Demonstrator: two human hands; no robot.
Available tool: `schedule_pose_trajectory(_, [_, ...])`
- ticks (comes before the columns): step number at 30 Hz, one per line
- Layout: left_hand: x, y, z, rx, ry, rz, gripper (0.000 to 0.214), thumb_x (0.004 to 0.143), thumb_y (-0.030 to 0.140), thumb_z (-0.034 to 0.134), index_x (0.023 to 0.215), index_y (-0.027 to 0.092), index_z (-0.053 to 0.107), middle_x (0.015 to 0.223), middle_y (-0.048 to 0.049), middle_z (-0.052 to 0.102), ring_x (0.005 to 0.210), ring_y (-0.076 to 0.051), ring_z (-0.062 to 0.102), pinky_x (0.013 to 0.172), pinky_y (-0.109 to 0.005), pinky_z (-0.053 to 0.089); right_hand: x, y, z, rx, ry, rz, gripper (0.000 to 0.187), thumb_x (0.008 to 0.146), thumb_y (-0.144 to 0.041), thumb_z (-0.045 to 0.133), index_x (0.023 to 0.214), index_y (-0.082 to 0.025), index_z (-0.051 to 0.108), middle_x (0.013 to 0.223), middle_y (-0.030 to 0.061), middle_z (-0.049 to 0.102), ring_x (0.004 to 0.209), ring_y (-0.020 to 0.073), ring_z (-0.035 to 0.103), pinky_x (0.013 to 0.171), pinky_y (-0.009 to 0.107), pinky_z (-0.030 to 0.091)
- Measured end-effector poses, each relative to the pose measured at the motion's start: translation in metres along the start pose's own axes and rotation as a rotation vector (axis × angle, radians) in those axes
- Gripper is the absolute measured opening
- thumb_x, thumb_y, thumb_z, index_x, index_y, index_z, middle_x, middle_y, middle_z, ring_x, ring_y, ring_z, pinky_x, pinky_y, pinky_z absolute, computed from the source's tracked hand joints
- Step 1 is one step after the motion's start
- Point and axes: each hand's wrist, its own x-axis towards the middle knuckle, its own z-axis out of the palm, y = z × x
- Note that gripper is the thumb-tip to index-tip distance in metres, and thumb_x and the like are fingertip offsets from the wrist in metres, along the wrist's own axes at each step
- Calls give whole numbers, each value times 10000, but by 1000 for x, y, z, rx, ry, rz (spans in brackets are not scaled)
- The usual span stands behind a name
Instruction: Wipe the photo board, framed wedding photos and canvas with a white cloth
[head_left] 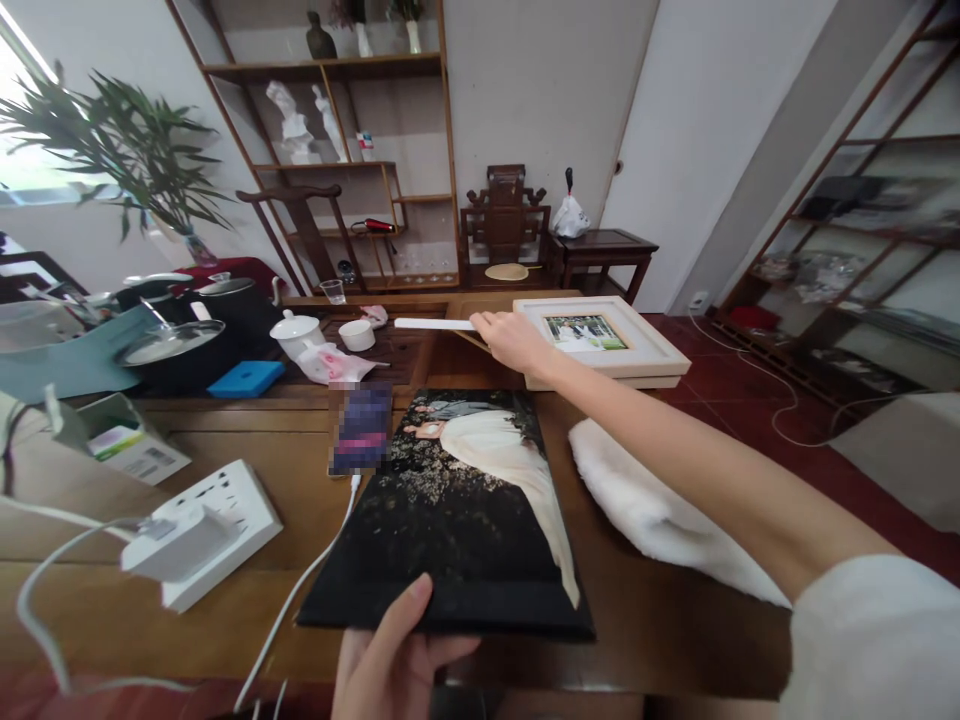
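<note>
My left hand (394, 650) grips the near edge of a black photo album (450, 500), thumb on top and fingers beneath. Its cover shows a couple, one in a long white dress, lying sideways to me. My right hand (514, 342) reaches across to the far side and is closed around one end of a thin white strip (433, 324), which points left; its kind is unclear. Just beyond that hand lies a pale box (645, 370) with a small framed photo (585, 333) in its top. A fluffy white cloth (637, 500) lies below my right forearm.
Left of the album are a phone (361, 430) on a charging cable, a white power strip (217, 530) and an opened small carton (124, 440). Farther back stand pots (176, 345), a blue box (246, 379) and white cups (357, 335). Cables cross the table's left side.
</note>
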Motion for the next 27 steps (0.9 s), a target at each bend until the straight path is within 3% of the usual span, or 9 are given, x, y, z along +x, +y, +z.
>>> schedule_pose_trajectory(4, [14,5,7,-36,-17,27,522,636,48,679,1129,207,620,774,-15,747,619,-212,711,485,-284,607,-11,5,-34,11,81,0,286,865,-17,328,1072,-84,514,980,161,640,852,253,584,604,318,323])
schedule_pose_trajectory(9, [35,12,17,-95,-101,59,406,662,26,639,1042,170,648,724,-14,734,578,-200,699,510,-318,609,-38,-4,-59,13,152,-51,257,908,-74,328,1058,-89,536,939,133,653,820,235,572,589,316,292])
schedule_pose_trajectory(19, [66,32,23,-96,-193,141,158,652,24,649,778,119,636,703,-37,717,609,-205,701,594,-359,618,-62,-11,-41,23,240,-149,261,939,-90,332,1046,-85,570,964,134,666,858,223,582,685,322,391])
schedule_pose_trajectory(27, [90,32,55,-106,-200,103,144,728,-26,562,789,96,610,694,-72,697,600,-206,696,628,-407,612,-74,-32,-35,38,272,-192,335,960,-86,260,1124,-50,550,1097,170,639,1000,248,577,786,353,440])
